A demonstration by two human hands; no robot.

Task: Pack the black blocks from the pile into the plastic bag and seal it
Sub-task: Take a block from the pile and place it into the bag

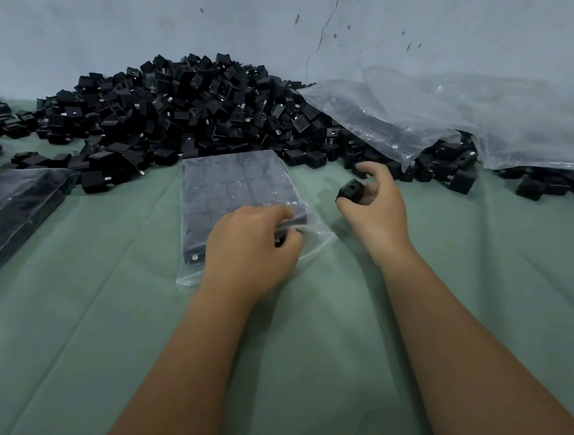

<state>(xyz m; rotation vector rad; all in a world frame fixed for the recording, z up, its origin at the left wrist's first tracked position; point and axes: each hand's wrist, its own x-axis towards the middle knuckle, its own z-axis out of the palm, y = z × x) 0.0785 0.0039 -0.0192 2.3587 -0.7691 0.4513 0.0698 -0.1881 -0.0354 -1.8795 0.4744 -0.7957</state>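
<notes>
Bag (238, 186): limp, slippery, near-full, left hand (251, 242) pinching its mouth; block (350, 191): rigid, light, gripped in right hand (375, 207).

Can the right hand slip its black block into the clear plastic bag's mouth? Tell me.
Probably yes: the right hand holds the small black block just beside the clear plastic bag, whose mouth the left hand holds.

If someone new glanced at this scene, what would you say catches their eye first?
First, the big pile of black blocks heaped against the wall at the back. Then the plastic bag at centre, packed with neat rows, its near open end gripped by the left hand. Beside it, the right hand pinches one loose block.
</notes>
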